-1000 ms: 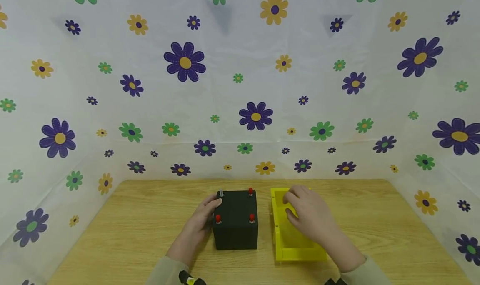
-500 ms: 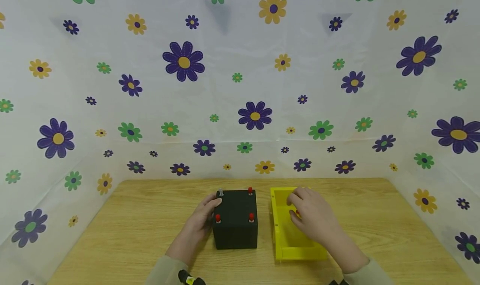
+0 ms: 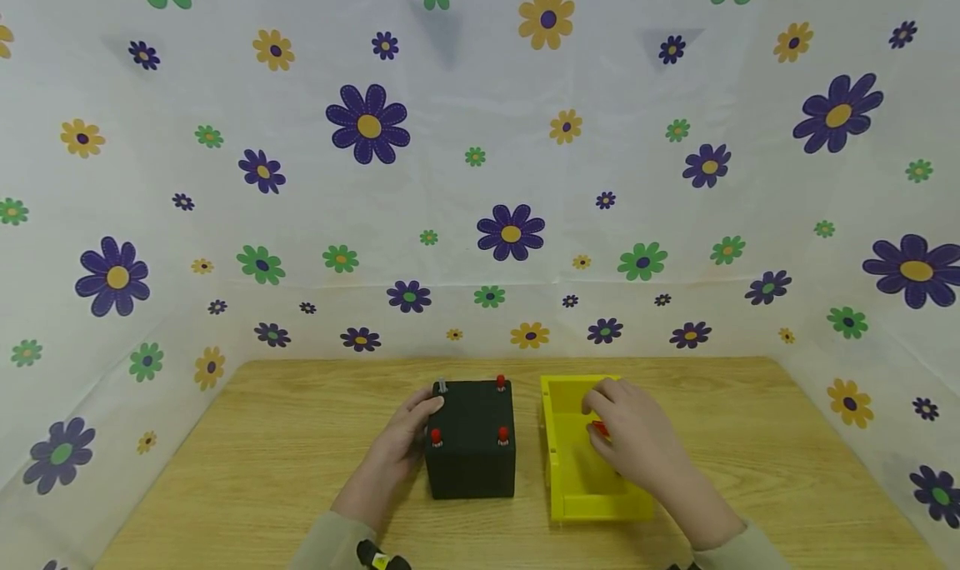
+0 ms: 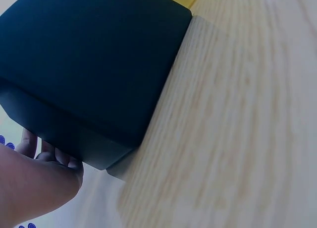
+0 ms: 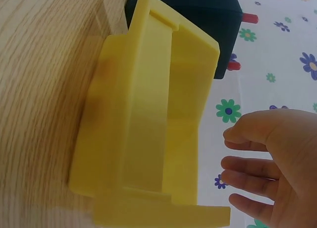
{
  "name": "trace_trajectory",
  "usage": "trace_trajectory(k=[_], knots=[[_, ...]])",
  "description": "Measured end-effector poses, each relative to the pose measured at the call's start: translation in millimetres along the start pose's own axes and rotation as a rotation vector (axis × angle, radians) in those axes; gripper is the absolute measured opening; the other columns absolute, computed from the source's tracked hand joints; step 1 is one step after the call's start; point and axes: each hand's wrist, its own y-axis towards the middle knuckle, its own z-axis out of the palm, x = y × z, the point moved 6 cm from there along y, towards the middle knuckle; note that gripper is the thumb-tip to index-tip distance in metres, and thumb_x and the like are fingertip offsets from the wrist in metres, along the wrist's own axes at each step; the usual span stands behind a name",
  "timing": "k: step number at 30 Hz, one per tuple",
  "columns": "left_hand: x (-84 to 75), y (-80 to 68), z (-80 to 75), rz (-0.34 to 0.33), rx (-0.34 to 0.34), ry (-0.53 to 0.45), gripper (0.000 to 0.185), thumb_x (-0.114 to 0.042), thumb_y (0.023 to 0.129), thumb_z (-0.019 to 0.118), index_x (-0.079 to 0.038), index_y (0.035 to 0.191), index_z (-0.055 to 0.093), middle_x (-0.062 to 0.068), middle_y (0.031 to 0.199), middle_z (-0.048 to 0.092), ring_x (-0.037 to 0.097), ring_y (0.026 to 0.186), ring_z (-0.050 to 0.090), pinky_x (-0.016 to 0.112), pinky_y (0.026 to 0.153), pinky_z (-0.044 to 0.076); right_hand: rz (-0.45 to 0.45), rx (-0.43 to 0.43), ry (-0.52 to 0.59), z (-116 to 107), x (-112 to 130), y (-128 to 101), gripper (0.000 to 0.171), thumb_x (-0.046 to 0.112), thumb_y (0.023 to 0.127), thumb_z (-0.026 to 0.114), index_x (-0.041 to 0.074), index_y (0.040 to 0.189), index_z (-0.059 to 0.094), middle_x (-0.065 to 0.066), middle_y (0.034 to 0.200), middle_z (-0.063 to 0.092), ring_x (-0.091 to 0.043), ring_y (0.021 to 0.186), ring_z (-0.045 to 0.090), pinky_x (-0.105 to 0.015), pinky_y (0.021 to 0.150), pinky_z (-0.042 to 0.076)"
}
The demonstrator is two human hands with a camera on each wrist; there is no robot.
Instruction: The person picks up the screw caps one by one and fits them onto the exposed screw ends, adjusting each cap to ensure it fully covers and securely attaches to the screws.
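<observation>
Bright, even light with soft shadows; both wrist views blur close up.

right hand point(image 3: 633, 432) a little nearer inside the yellow tray point(image 3: 558, 470), red piece point(image 3: 599, 428) now at its fingers

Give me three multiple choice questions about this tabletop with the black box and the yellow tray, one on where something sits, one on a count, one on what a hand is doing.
1. Where does the yellow tray stand relative to the black box?
A. On its right
B. On its left
C. On top of it

2. How many red pegs show on the box top?
A. One
B. Three
C. Six

3. What is the left hand doing?
A. Lying flat on the table
B. Resting against the box's left side
C. Reaching into the tray

Answers: 1 A, the head view shows them side by side. 2 B, three red pegs plus one grey. 3 B, its fingers touch the box.
</observation>
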Motion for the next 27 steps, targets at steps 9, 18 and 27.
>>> trace_trajectory(k=[9, 18, 27], knots=[[0.0, 0.5, 0.8, -0.008, 0.023, 0.004, 0.055, -0.017, 0.105, 0.053, -0.001, 0.156, 0.041, -0.017, 0.097, 0.076, 0.0, 0.09, 0.071, 0.021, 0.087, 0.055, 0.014, 0.022, -0.012, 2.0, -3.2, -5.9, 0.018, 0.009, 0.085, 0.084, 0.012, 0.094, 0.069, -0.003, 0.097, 0.066, -0.019, 0.086, 0.056, -0.039, 0.085, 0.056], [-0.7, -0.4, 2.0, -0.007, 0.021, 0.009, 0.056, -0.016, 0.105, 0.052, 0.001, 0.158, 0.039, -0.018, 0.097, 0.075, -0.001, 0.091, 0.07, 0.021, 0.088, 0.055, -0.021, 0.0, -0.02, 7.4, -9.1, -13.3, 0.021, 0.01, 0.082, 0.087, 0.015, 0.09, 0.067, 0.001, 0.091, 0.062, -0.015, 0.082, 0.053, -0.038, 0.082, 0.055], [-1.0, 0.7, 1.6, -0.01, 0.016, 0.015, 0.055, -0.017, 0.105, 0.052, 0.0, 0.156, 0.041, -0.018, 0.096, 0.075, 0.0, 0.091, 0.07, 0.021, 0.086, 0.055, -0.003, 0.029, -0.005, 9.0, -13.9, -18.9, 0.021, 0.01, 0.082, 0.088, 0.013, 0.093, 0.071, 0.001, 0.095, 0.064, -0.017, 0.087, 0.057, -0.041, 0.088, 0.056]])
